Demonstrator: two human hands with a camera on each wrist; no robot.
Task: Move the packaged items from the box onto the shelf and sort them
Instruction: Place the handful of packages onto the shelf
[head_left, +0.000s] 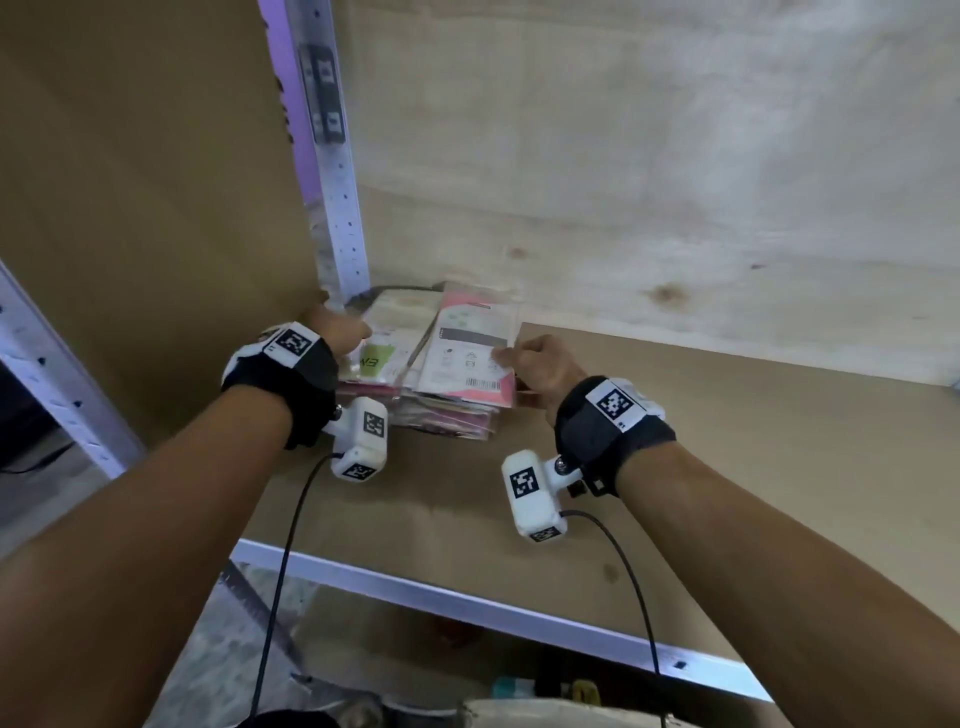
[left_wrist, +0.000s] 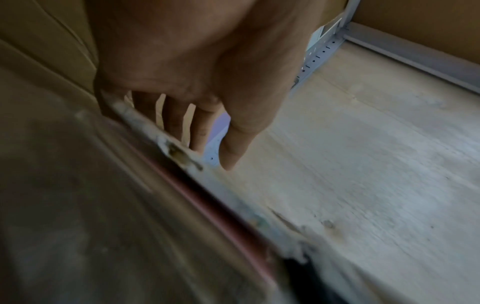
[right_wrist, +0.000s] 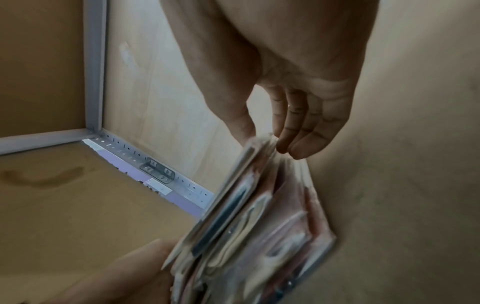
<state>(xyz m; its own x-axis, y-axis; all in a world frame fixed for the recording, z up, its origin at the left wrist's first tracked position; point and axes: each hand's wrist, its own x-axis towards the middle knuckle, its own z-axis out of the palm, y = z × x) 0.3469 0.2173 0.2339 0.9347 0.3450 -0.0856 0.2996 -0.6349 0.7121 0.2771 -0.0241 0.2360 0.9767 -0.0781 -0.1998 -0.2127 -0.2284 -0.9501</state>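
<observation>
A stack of flat packaged items (head_left: 447, 384) lies on the brown shelf board (head_left: 675, 441), in the back left corner by the metal post (head_left: 337, 182). The top package (head_left: 470, 353) is white and pink with a barcode. My left hand (head_left: 343, 332) rests against the stack's left side. In the left wrist view its fingers (left_wrist: 176, 123) reach straight down behind the blurred stack (left_wrist: 103, 205), with the thumb free. My right hand (head_left: 511, 358) pinches the right edge of the top packages. In the right wrist view the right hand (right_wrist: 267, 142) pinches the stack (right_wrist: 246, 236) between thumb and fingertips.
A pale plywood back panel (head_left: 623, 182) closes the shelf behind, and a brown side panel (head_left: 156, 208) closes it on the left. The board stretches bare to the right of the stack. A metal front rail (head_left: 467, 603) edges the shelf, with dim objects below it.
</observation>
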